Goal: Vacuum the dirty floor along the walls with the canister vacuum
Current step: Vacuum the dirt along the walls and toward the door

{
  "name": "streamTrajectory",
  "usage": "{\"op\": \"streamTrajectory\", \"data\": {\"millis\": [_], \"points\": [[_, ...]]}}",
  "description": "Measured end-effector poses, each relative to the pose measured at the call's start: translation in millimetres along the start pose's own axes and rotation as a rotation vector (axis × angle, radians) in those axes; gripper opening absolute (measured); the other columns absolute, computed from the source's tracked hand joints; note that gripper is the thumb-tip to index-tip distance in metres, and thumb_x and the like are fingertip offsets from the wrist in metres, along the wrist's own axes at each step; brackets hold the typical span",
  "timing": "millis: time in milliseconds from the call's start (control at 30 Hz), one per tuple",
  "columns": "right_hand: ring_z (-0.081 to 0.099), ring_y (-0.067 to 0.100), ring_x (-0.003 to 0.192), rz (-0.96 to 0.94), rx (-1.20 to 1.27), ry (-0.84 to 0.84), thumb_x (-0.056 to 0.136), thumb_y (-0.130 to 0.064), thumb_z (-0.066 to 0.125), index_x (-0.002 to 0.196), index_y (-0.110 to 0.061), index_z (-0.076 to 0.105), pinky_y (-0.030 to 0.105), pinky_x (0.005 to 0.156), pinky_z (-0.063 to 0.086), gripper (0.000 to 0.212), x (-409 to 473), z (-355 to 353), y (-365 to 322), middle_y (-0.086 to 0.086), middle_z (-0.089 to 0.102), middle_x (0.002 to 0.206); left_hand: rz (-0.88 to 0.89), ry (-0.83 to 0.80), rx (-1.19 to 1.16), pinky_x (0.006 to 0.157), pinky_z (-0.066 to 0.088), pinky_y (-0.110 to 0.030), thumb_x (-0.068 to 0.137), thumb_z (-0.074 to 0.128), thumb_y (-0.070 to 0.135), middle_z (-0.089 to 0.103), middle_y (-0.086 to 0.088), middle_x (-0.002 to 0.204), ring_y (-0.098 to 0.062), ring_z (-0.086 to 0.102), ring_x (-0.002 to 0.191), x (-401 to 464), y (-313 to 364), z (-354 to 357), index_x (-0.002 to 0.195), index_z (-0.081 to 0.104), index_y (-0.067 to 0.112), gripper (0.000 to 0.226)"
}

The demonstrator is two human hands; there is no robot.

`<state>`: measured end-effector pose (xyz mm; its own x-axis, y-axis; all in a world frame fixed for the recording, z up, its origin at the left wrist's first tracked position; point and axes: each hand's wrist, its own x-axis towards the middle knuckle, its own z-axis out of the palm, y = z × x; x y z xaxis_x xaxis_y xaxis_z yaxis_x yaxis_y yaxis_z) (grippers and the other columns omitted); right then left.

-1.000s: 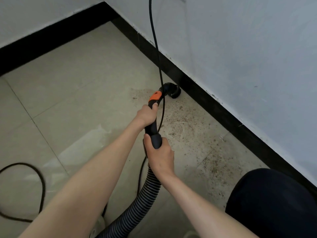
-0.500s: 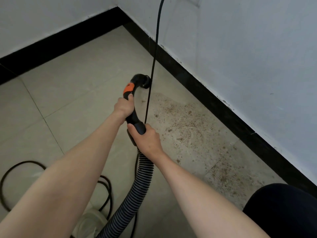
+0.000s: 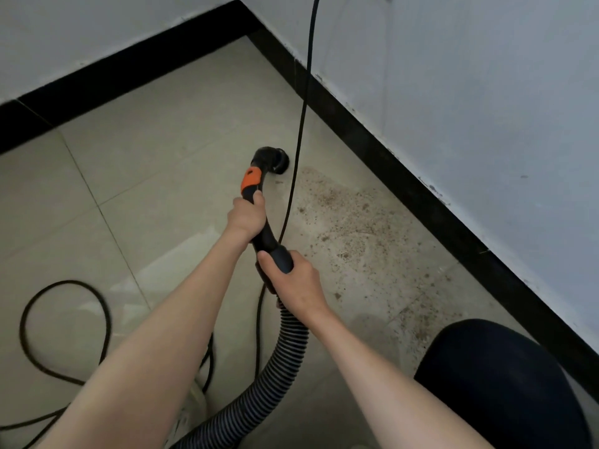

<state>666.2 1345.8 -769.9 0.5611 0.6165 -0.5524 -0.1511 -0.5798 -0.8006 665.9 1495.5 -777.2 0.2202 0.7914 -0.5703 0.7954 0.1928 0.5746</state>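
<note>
My left hand (image 3: 247,217) grips the black vacuum handle (image 3: 265,236) just below its orange switch (image 3: 251,180). My right hand (image 3: 293,281) grips the handle's lower end, where the ribbed grey hose (image 3: 275,377) joins it. The round black nozzle (image 3: 275,159) touches the beige tile floor at the far edge of a patch of brown dirt (image 3: 356,228). The dirt runs along the black baseboard (image 3: 405,186) of the right wall. The canister itself is hidden.
A black power cord (image 3: 303,102) hangs down from above, just right of the handle. More cord loops on the floor (image 3: 64,319) at the left. My dark-clad knee (image 3: 499,384) is at the lower right. The room corner (image 3: 246,34) lies ahead.
The nozzle has moved off the dirt by the baseboard to the patch's far-left edge, and both hands have moved with the handle. The view has shifted, showing more of the corner.
</note>
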Motion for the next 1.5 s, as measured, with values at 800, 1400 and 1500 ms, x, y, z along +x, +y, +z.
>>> {"op": "streamTrajectory", "data": {"millis": [800, 1400, 1500], "points": [[0.059, 0.011, 0.068, 0.003, 0.062, 0.042, 0.087, -0.051, 0.063, 0.092, -0.02, 0.059, 0.025, 0.057, 0.045, 0.031, -8.0, 14.5, -0.9, -0.005, 0.061, 0.078, 0.063, -0.011, 0.109, 0.093, 0.04, -0.035, 0.101, 0.03, 0.043, 0.048, -0.026, 0.132, -0.039, 0.049, 0.12, -8.7, 2.7, -5.5, 0.132, 0.039, -0.004, 0.057], [0.065, 0.024, 0.07, 0.042, 0.0, 0.038, 0.076, -0.064, 0.059, 0.088, -0.026, 0.058, 0.046, 0.066, 0.058, 0.04, -42.5, 17.5, 19.2, -0.001, 0.064, 0.076, -0.008, -0.014, 0.078, 0.082, 0.04, -0.032, 0.102, 0.03, 0.041, 0.052, -0.023, 0.127, -0.037, 0.052, 0.114, -40.9, -25.3, -5.5, 0.13, 0.039, -0.002, 0.053], [0.066, 0.025, 0.073, 0.058, 0.007, 0.084, 0.077, -0.065, 0.058, 0.09, -0.024, 0.057, 0.047, 0.069, 0.058, 0.043, -48.8, 10.5, 19.3, 0.0, 0.064, 0.077, 0.017, -0.079, 0.105, 0.085, 0.042, -0.034, 0.101, 0.029, 0.044, 0.053, -0.023, 0.127, -0.037, 0.053, 0.113, -46.3, -15.9, 4.6, 0.13, 0.04, -0.002, 0.055]]}}
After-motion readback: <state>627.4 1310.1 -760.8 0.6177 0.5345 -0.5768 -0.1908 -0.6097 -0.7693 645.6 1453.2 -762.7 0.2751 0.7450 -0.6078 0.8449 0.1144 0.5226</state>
